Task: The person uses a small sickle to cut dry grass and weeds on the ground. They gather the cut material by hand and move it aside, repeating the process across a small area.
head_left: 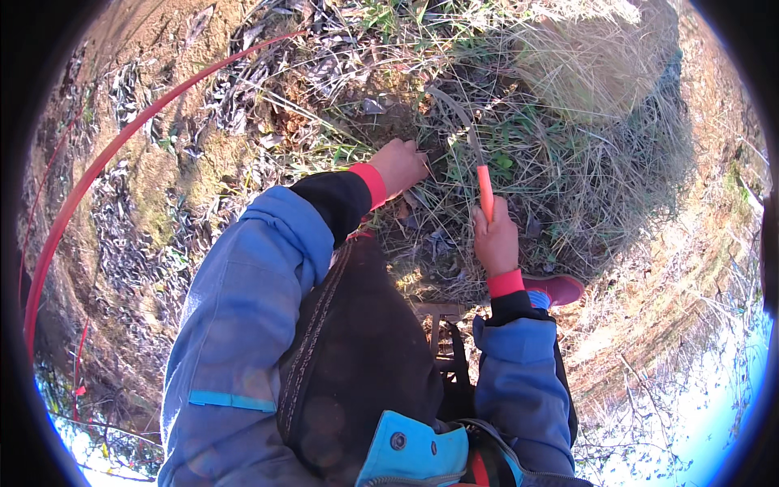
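Observation:
My right hand is wrapped round the orange handle of a sickle. Its thin curved blade reaches up and bends left over the grass, the tip close to bare soil. To the left, my left hand is low at the ground with its fingers curled together among dry stalks. What the fingers pinch, if anything, is too small to make out. Green and dry grass lies around the blade and to the right of it.
A large pale rock with straw over it is at the upper right. On the left a long red curved strip arches over the leaf-strewn slope. My maroon shoe is beside my right wrist. Bare twigs stand at the lower right.

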Motion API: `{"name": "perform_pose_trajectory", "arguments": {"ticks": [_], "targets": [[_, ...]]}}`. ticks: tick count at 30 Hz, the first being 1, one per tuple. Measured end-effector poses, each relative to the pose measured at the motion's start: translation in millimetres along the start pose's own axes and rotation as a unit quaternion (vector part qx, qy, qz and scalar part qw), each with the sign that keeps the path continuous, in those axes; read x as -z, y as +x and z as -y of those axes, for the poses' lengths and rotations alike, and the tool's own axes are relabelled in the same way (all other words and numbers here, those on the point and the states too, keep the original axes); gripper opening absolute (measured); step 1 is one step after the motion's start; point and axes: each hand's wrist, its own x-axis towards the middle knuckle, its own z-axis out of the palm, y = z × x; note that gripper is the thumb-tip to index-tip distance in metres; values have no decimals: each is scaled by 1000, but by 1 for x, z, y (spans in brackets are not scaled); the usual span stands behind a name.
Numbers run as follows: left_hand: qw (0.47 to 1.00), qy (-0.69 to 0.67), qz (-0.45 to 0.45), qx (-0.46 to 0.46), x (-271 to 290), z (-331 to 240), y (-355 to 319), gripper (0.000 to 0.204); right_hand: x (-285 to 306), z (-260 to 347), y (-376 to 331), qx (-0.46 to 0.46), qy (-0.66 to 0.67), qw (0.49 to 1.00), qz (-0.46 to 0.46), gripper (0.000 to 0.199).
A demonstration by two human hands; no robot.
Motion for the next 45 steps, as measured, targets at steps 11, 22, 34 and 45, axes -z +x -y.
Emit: {"name": "perform_pose_trajectory", "arguments": {"ticks": [11,22,34,45], "targets": [[991,-69,103,45,2,4,0,11,-6,-15,-11,-42,-32,998,24,29],[995,-41,51,74,-4,-4,-17,11,-37,-97,-135,-29,-12,999,13,28],[994,-37,46,90,-2,-11,-24,11,-43,-17,-48,-103,12,991,85,24],[997,-24,-69,40,-11,-34,-60,5,-42,-30,-119,-147,81,983,79,30]]}}
